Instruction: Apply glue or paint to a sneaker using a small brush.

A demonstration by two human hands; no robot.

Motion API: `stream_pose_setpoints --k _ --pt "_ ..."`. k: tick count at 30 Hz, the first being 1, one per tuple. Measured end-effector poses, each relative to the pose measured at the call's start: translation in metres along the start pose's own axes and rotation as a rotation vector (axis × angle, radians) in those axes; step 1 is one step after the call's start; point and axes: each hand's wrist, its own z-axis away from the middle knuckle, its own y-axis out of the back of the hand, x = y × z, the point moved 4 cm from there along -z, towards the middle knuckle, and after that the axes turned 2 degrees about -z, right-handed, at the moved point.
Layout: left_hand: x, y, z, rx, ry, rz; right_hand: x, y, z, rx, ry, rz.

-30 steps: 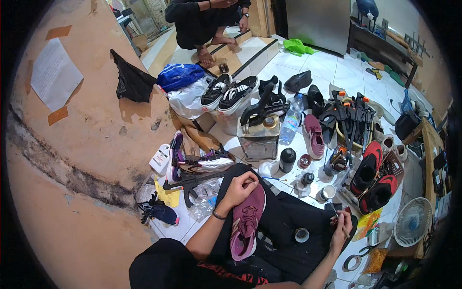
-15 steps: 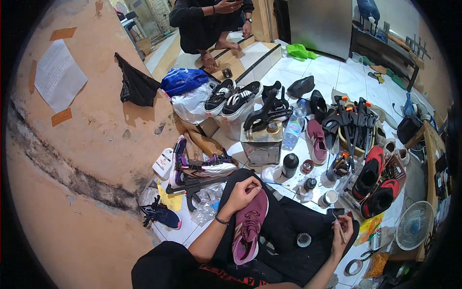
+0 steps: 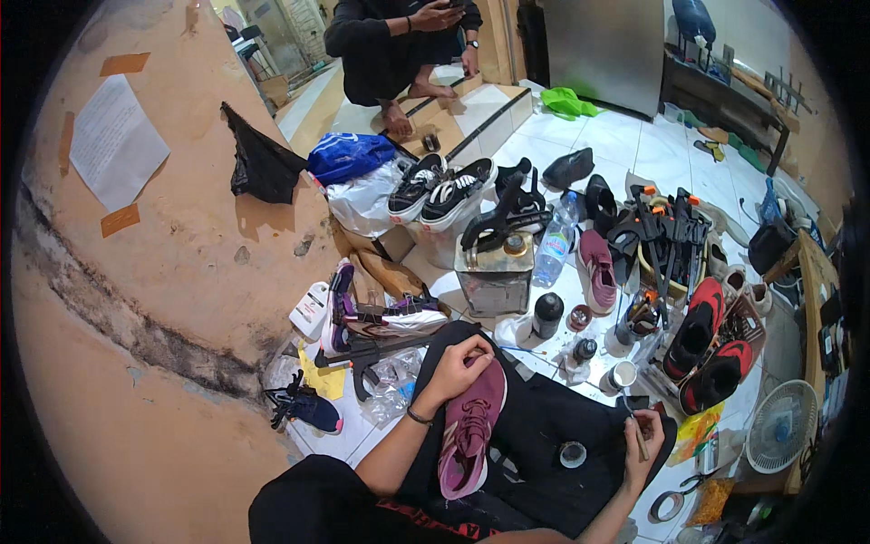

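Observation:
A maroon-pink lace-up shoe (image 3: 473, 426) lies toe-up across my black-clad lap. My left hand (image 3: 462, 367) is closed on the toe of that shoe. At the right side of my lap, my right hand (image 3: 642, 444) grips a slim brush-like tool (image 3: 638, 433), its upper end beside a small dark square piece (image 3: 637, 401). A small round container (image 3: 572, 453) rests on the black cloth between my hands. A white cup (image 3: 622, 376) stands just beyond my right knee.
Shoes (image 3: 702, 344), black clamps (image 3: 666, 240), small bottles (image 3: 547, 317), a metal can (image 3: 494, 279) and a water bottle (image 3: 553, 245) crowd the white tiles. A peach wall (image 3: 145, 299) borders my left, a fan (image 3: 779, 426) my right. Another person (image 3: 381, 54) squats on the step ahead.
The view has shifted slightly, so the scene sits lower and further right. My right hand's tool now shows more clearly. The other person's hands now hold up a dark phone-like object.

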Motion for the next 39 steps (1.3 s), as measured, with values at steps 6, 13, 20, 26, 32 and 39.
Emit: stream_pose_setpoints --k 6,13,20,26,32,39 --pt "-0.0006 0.0013 0.0005 -0.019 0.026 -0.034 -0.0033 -0.002 0.0 -0.01 0.006 0.0" --pt "-0.0017 0.001 0.0002 -0.009 0.01 -0.027 -0.0045 -0.0023 0.0003 -0.023 -0.023 0.026" --pt "-0.0025 0.0007 -0.0002 -0.015 0.017 -0.026 -0.0046 -0.0031 0.0001 -0.026 -0.02 0.02" --pt "-0.0037 0.0005 -0.0001 -0.022 0.013 -0.02 -0.0012 -0.0028 -0.0005 -0.022 -0.029 0.021" --pt "-0.0048 0.0003 -0.0013 -0.027 0.005 -0.04 0.0003 -0.0025 -0.0017 -0.026 -0.013 0.044" --pt "-0.0021 0.0006 -0.0006 -0.02 0.008 -0.026 0.0039 -0.0021 -0.002 -0.025 -0.017 0.02"
